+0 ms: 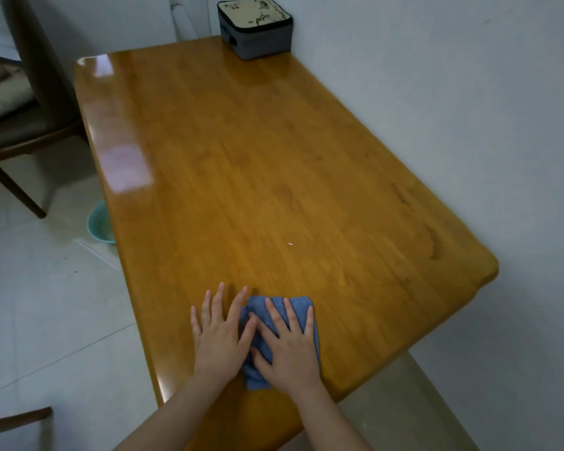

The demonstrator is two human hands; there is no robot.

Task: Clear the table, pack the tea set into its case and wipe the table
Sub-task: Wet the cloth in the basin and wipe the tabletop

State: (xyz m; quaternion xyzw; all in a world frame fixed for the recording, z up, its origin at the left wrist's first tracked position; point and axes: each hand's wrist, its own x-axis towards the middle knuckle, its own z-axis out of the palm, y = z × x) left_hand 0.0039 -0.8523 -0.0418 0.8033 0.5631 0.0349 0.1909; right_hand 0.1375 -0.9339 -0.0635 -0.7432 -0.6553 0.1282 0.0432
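**Both hands flat on the cloth at the near end of the tabletop**

My right hand lies flat on the folded blue cloth, fingers straight and spread, palm pressing it down; nothing is gripped. My left hand is just beside it, also flat with the fingers fanned out. Most of that hand rests on the bare wood, while its thumb side lies over the cloth's left edge and touches my right hand there. Neither hand curls round anything.

The cloth sits on the wooden tabletop, close to its near edge and a little toward its left side.

The grey tea set case stands closed at the far end of the tabletop, by the far right corner, its pale lid showing a dark ink-style print. It is well apart from the cloth. A tiny white speck lies on the tabletop between the two, nearer the cloth.

The white wall runs along the right side of the tabletop. Off its left side a dark wooden chair with a cushion stands on the pale tiled floor, and a teal basin shows on the floor, partly hidden under the tabletop's left edge.
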